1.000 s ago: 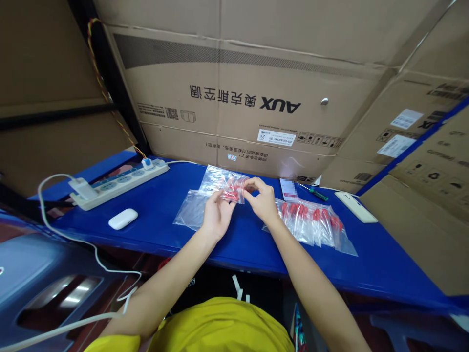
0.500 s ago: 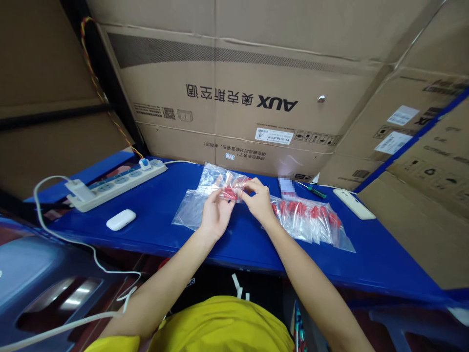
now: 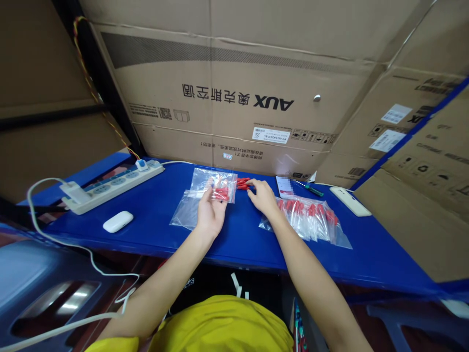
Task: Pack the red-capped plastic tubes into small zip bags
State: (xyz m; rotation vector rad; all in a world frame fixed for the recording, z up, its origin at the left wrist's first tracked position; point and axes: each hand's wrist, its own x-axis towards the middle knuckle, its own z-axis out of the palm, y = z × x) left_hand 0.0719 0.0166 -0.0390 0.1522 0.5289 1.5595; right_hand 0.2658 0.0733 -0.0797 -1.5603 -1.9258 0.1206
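My left hand (image 3: 210, 212) holds up a small clear plastic bag (image 3: 214, 183) with a few red parts inside, thumb and fingers pinching its lower edge. My right hand (image 3: 262, 195) lies on the blue shelf (image 3: 157, 215), its fingertips closed on loose red parts (image 3: 242, 183) just right of the bag. More empty clear bags (image 3: 185, 212) lie under and left of my left hand. A row of filled bags with red parts (image 3: 311, 220) lies to the right of my right wrist.
A white power strip (image 3: 110, 185) with a plugged charger and a white earbud case (image 3: 117, 221) sit at the left. A phone (image 3: 350, 201), a green screwdriver (image 3: 309, 189) and a paper slip (image 3: 286, 186) lie at the back right. Cardboard boxes (image 3: 234, 98) wall the back.
My right hand has left the bag's opening and moved down to the loose red parts on the shelf. My left hand keeps the bag, now held a little lower.
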